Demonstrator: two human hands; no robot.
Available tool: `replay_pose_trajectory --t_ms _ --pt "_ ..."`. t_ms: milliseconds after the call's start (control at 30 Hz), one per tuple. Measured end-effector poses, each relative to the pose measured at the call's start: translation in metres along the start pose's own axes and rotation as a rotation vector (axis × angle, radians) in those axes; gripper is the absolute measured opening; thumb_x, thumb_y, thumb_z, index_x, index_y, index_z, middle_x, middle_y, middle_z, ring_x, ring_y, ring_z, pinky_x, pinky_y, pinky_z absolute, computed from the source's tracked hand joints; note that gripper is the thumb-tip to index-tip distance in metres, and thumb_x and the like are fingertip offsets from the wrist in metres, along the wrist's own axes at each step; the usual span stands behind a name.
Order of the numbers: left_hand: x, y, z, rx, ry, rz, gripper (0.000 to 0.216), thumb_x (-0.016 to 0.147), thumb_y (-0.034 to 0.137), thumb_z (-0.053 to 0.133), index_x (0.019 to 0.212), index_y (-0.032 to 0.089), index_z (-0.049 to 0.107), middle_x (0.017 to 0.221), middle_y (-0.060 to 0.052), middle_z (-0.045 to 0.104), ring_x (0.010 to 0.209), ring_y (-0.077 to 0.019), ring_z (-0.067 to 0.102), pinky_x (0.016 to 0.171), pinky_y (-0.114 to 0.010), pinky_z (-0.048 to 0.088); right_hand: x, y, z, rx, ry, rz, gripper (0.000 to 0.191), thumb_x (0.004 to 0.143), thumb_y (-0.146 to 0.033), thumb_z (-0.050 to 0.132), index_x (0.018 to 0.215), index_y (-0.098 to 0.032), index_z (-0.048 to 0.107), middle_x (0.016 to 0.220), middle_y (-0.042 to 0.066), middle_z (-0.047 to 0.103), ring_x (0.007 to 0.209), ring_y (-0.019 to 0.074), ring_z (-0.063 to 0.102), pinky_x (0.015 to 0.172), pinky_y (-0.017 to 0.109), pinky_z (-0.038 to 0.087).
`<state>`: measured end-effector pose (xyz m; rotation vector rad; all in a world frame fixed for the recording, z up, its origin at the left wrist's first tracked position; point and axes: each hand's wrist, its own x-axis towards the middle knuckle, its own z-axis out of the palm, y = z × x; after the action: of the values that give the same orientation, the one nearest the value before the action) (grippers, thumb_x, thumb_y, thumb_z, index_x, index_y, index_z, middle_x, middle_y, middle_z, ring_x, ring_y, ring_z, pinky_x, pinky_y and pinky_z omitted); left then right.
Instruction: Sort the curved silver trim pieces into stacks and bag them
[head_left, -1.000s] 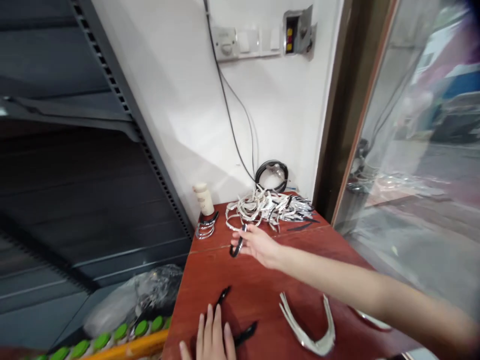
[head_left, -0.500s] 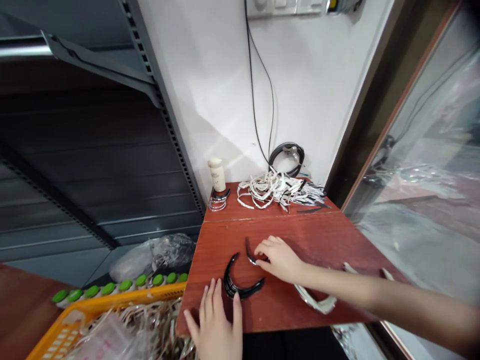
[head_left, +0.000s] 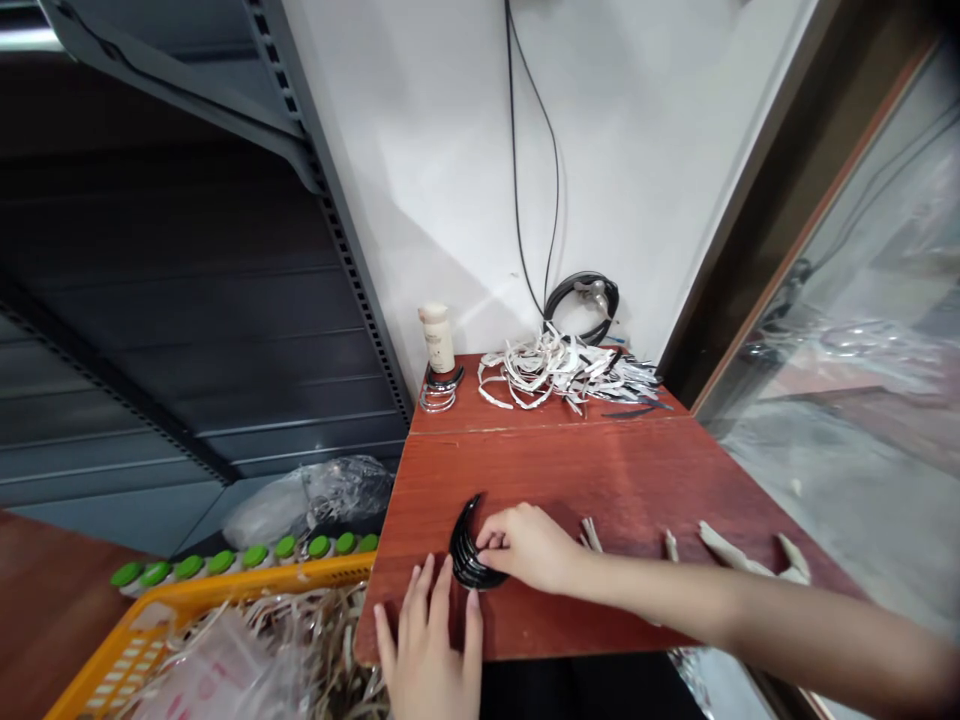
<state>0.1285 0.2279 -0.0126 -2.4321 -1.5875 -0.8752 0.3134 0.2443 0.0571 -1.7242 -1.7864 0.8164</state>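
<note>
Near the red-brown wooden bench's (head_left: 600,470) near left corner, the left hand (head_left: 433,660) lay spread beside the stacked glossy black curved strips (head_left: 463,552), where the right hand's (head_left: 532,548) fingers curled close, any grip unclear, apparently aligning them, which called for a gentle release next.

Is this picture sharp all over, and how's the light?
In the head view, a soft shadow slants over the white wall beside the dark shelving; small glints show on the black curved strips; the right hand is fairly clear, its forearm softer toward the picture's edge; the see-through panel at right looks hazy and smeared.
</note>
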Motion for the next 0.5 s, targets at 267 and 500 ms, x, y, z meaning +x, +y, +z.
replay_pose_trajectory --t_ms 267,500 --pt "0.003 0.008 -0.002 -0.019 0.073 -0.01 0.037 0.093 0.033 0.046 0.126 0.023 0.055 0.13 -0.006 0.064 0.123 -0.0228 0.056 0.12 -0.048 0.015 0.001 0.008 -0.012 0.033 -0.021 -0.109 0.022 0.076 -0.012 0.057 0.074 -0.022 0.076 0.073 -0.001 0.075 0.069 0.015 0.069 0.068 0.022 0.047" --pt "0.008 0.002 0.017 -0.121 0.056 0.0 0.045 0.091 0.037 0.047 0.134 0.023 0.051 0.135 -0.008 0.06 0.126 -0.0242 0.054 0.117 -0.048 0.024 0.012 0.042 -0.071 -0.274 0.266 -0.078 0.02 0.089 -0.027 0.055 0.089 -0.023 0.075 0.09 0.003 0.074 0.084 0.018 0.066 0.078 0.027 0.045"
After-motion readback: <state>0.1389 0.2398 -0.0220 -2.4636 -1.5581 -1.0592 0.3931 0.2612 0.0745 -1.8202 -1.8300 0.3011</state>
